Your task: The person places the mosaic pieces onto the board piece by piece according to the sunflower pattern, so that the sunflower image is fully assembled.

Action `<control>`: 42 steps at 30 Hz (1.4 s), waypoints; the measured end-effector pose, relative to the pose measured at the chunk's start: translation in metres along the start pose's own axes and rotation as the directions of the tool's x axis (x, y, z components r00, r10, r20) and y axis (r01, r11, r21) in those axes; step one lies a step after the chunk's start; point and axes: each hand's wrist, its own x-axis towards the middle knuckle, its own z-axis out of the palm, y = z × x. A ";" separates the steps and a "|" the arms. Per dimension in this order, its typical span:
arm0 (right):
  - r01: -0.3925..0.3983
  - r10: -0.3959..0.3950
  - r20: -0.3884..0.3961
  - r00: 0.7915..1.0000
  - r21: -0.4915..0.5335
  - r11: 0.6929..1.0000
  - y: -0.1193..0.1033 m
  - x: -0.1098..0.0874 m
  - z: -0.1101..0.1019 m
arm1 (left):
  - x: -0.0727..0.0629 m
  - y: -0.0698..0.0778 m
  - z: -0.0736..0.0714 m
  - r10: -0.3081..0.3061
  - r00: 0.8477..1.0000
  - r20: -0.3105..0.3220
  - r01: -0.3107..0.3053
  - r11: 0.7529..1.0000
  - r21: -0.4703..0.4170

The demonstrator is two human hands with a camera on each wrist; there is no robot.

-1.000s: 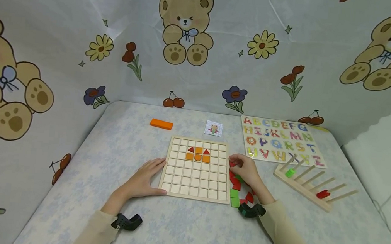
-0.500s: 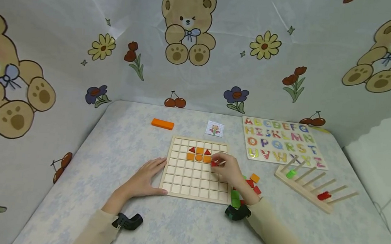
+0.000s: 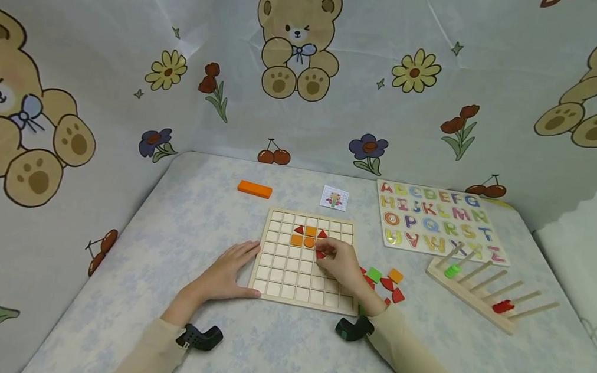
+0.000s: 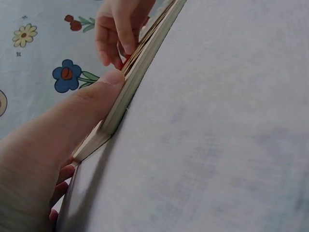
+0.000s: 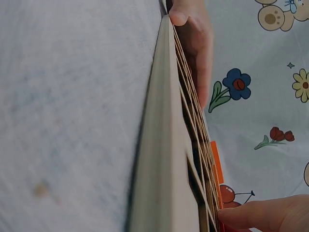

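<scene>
A wooden grid board (image 3: 290, 278) lies on the table in the head view. In its upper rows sit orange squares (image 3: 311, 231), an orange disc (image 3: 309, 242) and two red triangles (image 3: 299, 230). My left hand (image 3: 227, 272) rests along the board's left side, fingers extended and thumb at the near corner. Over the grid, my right hand (image 3: 342, 264) pinches a small red piece (image 3: 320, 255), just below the orange row. Its fingers hide much of that piece and the cells under it. In the left wrist view, the red piece (image 4: 124, 61) shows close to the board surface.
Loose red pieces (image 3: 398, 295), a green square (image 3: 373, 275) and an orange square (image 3: 395, 275) lie right of the board. Behind it are an orange block (image 3: 254, 189) and a pattern card (image 3: 334, 198). An alphabet board (image 3: 434, 219) and a peg rack (image 3: 470, 293) stand at right.
My right hand has moved left from the loose pieces beside the board to over the grid, bringing a red piece with it. The left hand stays at the board's edge.
</scene>
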 end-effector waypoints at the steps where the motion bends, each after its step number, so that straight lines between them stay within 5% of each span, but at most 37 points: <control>1: 0.004 -0.004 0.002 1.000 0.002 1.000 0.000 0.000 0.000 | 0.000 0.000 0.000 0.000 1.000 0.001 0.000 1.000 0.002; 8: 0.010 -0.010 0.006 1.000 -0.016 1.000 -0.003 -0.002 -0.007 | 0.000 0.000 0.000 0.004 1.000 -0.008 -0.004 1.000 -0.019; 21: -0.081 0.075 -0.058 0.995 -0.105 0.991 0.025 -0.033 -0.076 | -0.003 -0.001 -0.001 0.005 1.000 -0.019 -0.005 1.000 -0.011; 28: -0.055 0.055 -0.007 0.998 -0.127 0.990 0.038 -0.045 -0.069 | -0.005 -0.003 -0.002 0.004 1.000 -0.024 -0.004 1.000 -0.011; 42: -0.137 0.121 -0.107 0.987 -0.157 0.978 0.042 -0.033 -0.066 | -0.001 0.002 0.000 0.014 1.000 -0.021 -0.014 1.000 -0.015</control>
